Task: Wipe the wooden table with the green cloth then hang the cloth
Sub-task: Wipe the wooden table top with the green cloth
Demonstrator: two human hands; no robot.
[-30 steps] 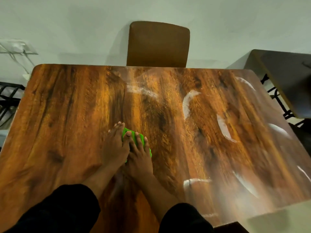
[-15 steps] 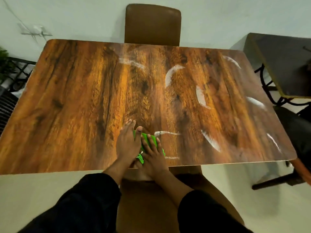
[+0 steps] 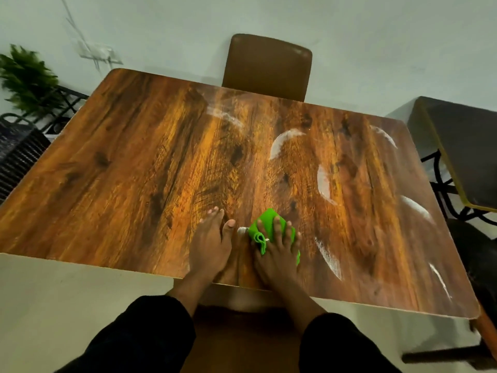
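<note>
The wooden table (image 3: 139, 179) fills the view, with several curved white smears on its right half. A folded green cloth (image 3: 265, 224) lies near the front edge, right of centre. My right hand (image 3: 279, 251) presses flat on top of it with fingers spread. My left hand (image 3: 211, 246) rests palm down on the bare wood just to the left of the cloth, a small gap between them. Both arms wear black sleeves.
A brown chair (image 3: 267, 67) stands at the far side against the pale wall. A second dark table (image 3: 462, 149) with black metal legs is at the right. A green plant (image 3: 27, 79) and a dark woven basket (image 3: 16, 149) sit at the left.
The cloth has slid right under my right hand. My left hand has come off the cloth and now lies on bare wood. The camera view has shifted.
</note>
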